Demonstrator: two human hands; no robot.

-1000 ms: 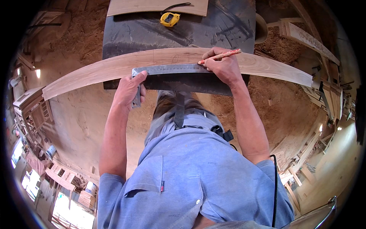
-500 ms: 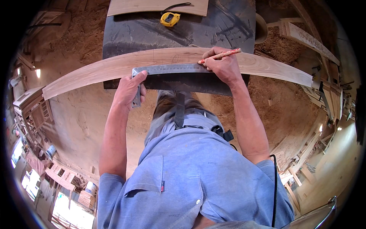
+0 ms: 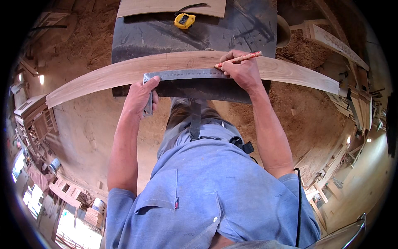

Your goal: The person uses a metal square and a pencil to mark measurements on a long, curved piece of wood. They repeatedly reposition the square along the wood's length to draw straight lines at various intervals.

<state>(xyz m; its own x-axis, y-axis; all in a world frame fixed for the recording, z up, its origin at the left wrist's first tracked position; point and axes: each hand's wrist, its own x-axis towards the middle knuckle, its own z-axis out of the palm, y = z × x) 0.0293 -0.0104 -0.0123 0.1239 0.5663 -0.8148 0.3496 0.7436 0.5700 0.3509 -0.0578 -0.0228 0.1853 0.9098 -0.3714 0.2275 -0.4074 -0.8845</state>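
Observation:
A long wooden board (image 3: 112, 71) lies crosswise over the dark worktable, both ends sticking out past it. Along its near edge runs the blade of a metal try square (image 3: 186, 74). My left hand (image 3: 143, 94) is closed on the square's stock, thumb on top at the corner. In my right hand (image 3: 244, 70) is a red-marked pencil (image 3: 242, 59), pinched with its tip on the board just above the blade. The fingers of that hand rest on the board near the blade's right end, which they partly hide. A thin line crosses the board left of centre.
On the dark worktable (image 3: 153, 37), a yellow tape measure (image 3: 184, 20) with a black strap lies beyond the board. A flat wooden panel (image 3: 149, 7) sits at the table's far edge. Sawdust and timber pieces (image 3: 336, 45) lie on the floor at right, wooden frames (image 3: 39, 120) at left.
The pencil tip has shifted very slightly left along the blade. The square, the board and my left hand look unmoved.

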